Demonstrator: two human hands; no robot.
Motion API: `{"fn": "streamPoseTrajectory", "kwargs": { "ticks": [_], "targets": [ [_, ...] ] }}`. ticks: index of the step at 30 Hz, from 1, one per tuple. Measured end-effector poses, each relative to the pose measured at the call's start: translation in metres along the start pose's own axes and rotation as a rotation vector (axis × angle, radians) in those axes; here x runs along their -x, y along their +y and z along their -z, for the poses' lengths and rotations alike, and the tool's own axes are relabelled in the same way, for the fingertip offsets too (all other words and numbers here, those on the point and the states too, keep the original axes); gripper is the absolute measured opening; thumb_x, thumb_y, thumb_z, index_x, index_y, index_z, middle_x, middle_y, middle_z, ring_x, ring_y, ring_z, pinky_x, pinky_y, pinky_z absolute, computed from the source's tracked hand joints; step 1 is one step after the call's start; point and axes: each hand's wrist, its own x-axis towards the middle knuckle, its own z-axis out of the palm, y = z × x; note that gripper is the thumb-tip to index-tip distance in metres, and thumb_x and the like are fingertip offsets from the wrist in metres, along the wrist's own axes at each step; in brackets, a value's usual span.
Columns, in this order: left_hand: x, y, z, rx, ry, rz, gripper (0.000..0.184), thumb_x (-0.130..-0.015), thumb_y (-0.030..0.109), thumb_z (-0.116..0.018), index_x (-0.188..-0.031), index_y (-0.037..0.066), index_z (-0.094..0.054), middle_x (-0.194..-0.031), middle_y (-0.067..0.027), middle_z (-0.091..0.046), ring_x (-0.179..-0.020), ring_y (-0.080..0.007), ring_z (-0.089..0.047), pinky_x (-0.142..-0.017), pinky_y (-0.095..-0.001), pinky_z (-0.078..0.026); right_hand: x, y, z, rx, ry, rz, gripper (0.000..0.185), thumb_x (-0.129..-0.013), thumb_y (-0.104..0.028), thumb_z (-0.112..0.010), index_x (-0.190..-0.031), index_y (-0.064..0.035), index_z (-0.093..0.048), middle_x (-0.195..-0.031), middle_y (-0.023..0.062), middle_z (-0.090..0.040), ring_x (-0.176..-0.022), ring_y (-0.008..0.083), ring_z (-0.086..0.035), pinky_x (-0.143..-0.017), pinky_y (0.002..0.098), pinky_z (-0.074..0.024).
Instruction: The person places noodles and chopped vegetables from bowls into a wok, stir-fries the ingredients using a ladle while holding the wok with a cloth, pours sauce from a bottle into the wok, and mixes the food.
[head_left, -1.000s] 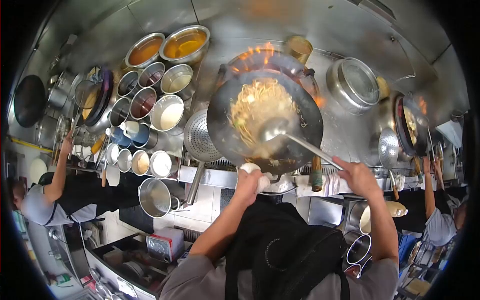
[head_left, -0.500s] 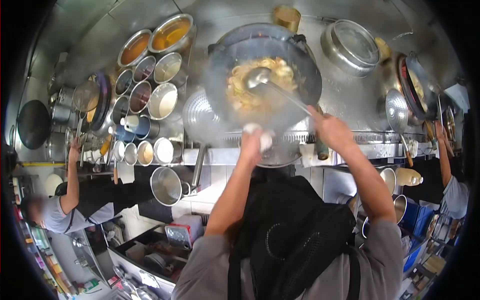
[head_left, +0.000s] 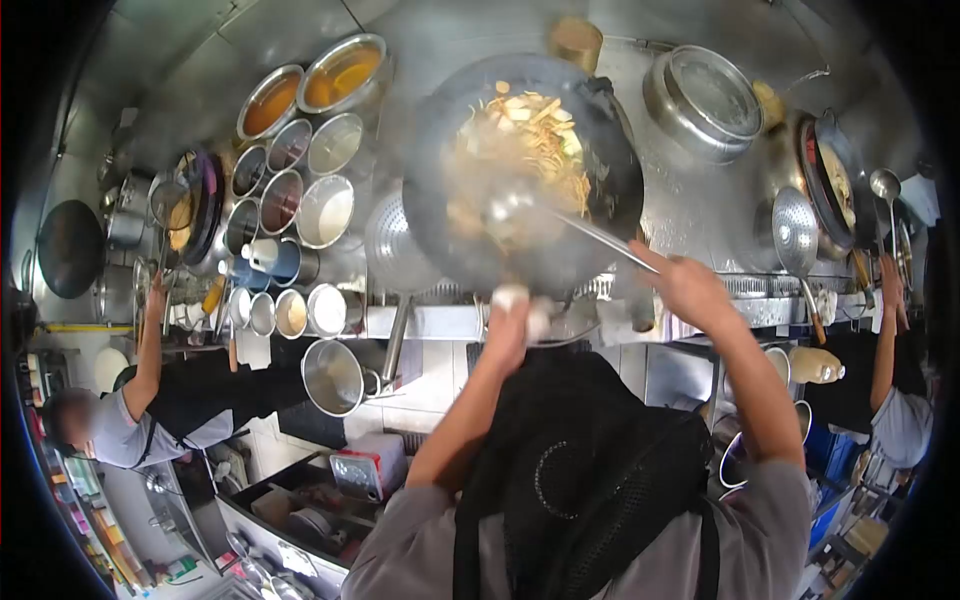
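My left hand is closed around a white cloth at the near rim of a large dark wok. Whether a wok handle lies under the cloth is hidden. Strips like noodles mixed with pale pieces lie in the wok, partly veiled by steam. In my right hand is the handle of a metal ladle. The ladle's bowl is blurred, low among the food on the near side.
To the left stand several metal pots of sauces and seasonings and a perforated strainer. A lidded pot and another strainer are at the right. Other people work at the far left and far right.
The ladle's bowl has come from the middle of the wok toward its near side. The wok has shifted slightly, and the food now spreads farther up its far side.
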Motion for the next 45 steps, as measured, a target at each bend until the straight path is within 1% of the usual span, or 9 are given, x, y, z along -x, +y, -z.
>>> {"fn": "streamPoseTrajectory", "kwargs": {
  "ticks": [3, 7, 14, 18, 23, 29, 35, 39, 45],
  "targets": [
    [0.040, 0.017, -0.008, -0.065, -0.025, -0.151, 0.030, -0.093, 0.006, -0.050, -0.123, 0.002, -0.051, -0.108, -0.0132, -0.064, -0.092, -0.0251, -0.068, -0.071, -0.0357, -0.057, 0.011, 0.021, 0.047, 0.102, -0.120, -0.134, 0.052, -0.094, -0.027, -0.059, -0.144, -0.0283, -0.046, -0.079, 0.0215, -0.066, -0.079, 0.0395, -0.067, -0.071, 0.0509, -0.0520],
    [-0.022, 0.035, -0.011, -0.282, -0.017, 0.041, 0.018, -0.094, 0.012, -0.051, -0.107, 0.000, -0.057, -0.097, -0.0132, -0.066, -0.084, -0.0228, -0.067, -0.066, -0.0348, -0.055, -0.043, -0.014, -0.006, 0.013, -0.029, -0.141, 0.046, -0.093, -0.023, -0.061, -0.138, -0.0277, -0.054, -0.085, 0.0208, -0.067, -0.081, 0.0379, -0.067, -0.070, 0.0505, -0.0527],
    [0.035, 0.027, -0.027, -0.024, 0.033, -0.210, 0.025, -0.095, 0.011, -0.051, -0.119, 0.004, -0.053, -0.103, -0.0120, -0.066, -0.088, -0.0248, -0.068, -0.070, -0.0368, -0.057, 0.018, 0.022, 0.044, 0.085, -0.123, -0.108, 0.048, -0.095, -0.027, -0.058, -0.142, -0.0261, -0.049, -0.083, 0.0215, -0.067, -0.080, 0.0412, -0.066, -0.070, 0.0510, -0.0521],
    [-0.030, 0.022, -0.008, -0.050, -0.080, 0.011, 0.029, -0.096, 0.011, -0.051, -0.124, 0.003, -0.050, -0.105, -0.0134, -0.067, -0.087, -0.0246, -0.068, -0.069, -0.0366, -0.058, -0.011, -0.001, -0.005, 0.027, 0.012, -0.086, 0.047, -0.094, -0.026, -0.059, -0.141, -0.0252, -0.051, -0.082, 0.0222, -0.067, -0.079, 0.0416, -0.066, -0.071, 0.0525, -0.0515],
    [0.006, -0.014, 0.021, -0.239, -0.083, -0.190, 0.034, -0.096, 0.010, -0.051, -0.128, 0.001, -0.046, -0.108, -0.0158, -0.066, -0.092, -0.0254, -0.069, -0.071, -0.0379, -0.059, 0.031, 0.022, 0.045, 0.013, -0.064, -0.082, 0.048, -0.095, -0.024, -0.059, -0.142, -0.0223, -0.050, -0.082, 0.0223, -0.067, -0.076, 0.0418, -0.066, -0.070, 0.0528, -0.0510],
    [-0.021, 0.023, -0.016, 0.005, -0.081, 0.116, 0.019, -0.093, 0.009, -0.054, -0.112, 0.004, -0.054, -0.095, -0.0114, -0.066, -0.083, -0.0242, -0.068, -0.067, -0.0381, -0.058, -0.024, -0.015, -0.003, 0.055, -0.032, -0.144, 0.050, -0.095, -0.027, -0.059, -0.143, -0.0283, -0.048, -0.091, 0.0225, -0.068, -0.082, 0.0407, -0.067, -0.072, 0.0501, -0.0534],
    [0.040, 0.016, -0.006, -0.143, -0.106, -0.159, 0.034, -0.093, 0.007, -0.053, -0.127, 0.004, -0.048, -0.116, -0.0137, -0.060, -0.100, -0.0241, -0.066, -0.078, -0.0361, -0.057, 0.008, 0.008, 0.049, 0.048, -0.093, -0.120, 0.048, -0.094, -0.026, -0.060, -0.141, -0.0320, -0.050, -0.089, 0.0223, -0.068, -0.087, 0.0406, -0.066, -0.074, 0.0500, -0.0525],
    [-0.022, 0.037, -0.005, -0.106, -0.091, 0.064, 0.036, -0.090, 0.004, -0.053, -0.125, 0.002, -0.050, -0.105, -0.0130, -0.062, -0.083, -0.0251, -0.068, -0.069, -0.0366, -0.056, -0.019, 0.007, 0.005, -0.013, 0.040, -0.093, 0.047, -0.093, -0.025, -0.061, -0.140, -0.0209, -0.053, -0.088, 0.0258, -0.067, -0.083, 0.0424, -0.066, -0.075, 0.0506, -0.0523],
    [-0.002, 0.006, -0.021, -0.087, -0.071, -0.092, 0.021, -0.093, 0.006, -0.051, -0.113, 0.000, -0.053, -0.098, -0.0146, -0.067, -0.076, -0.0211, -0.066, -0.061, -0.0354, -0.052, 0.001, 0.005, -0.036, -0.360, 0.266, -0.009, 0.043, -0.093, -0.020, -0.063, -0.133, -0.0098, -0.057, -0.089, 0.0259, -0.067, -0.082, 0.0447, -0.065, -0.074, 0.0513, -0.0506]
  ]
}}
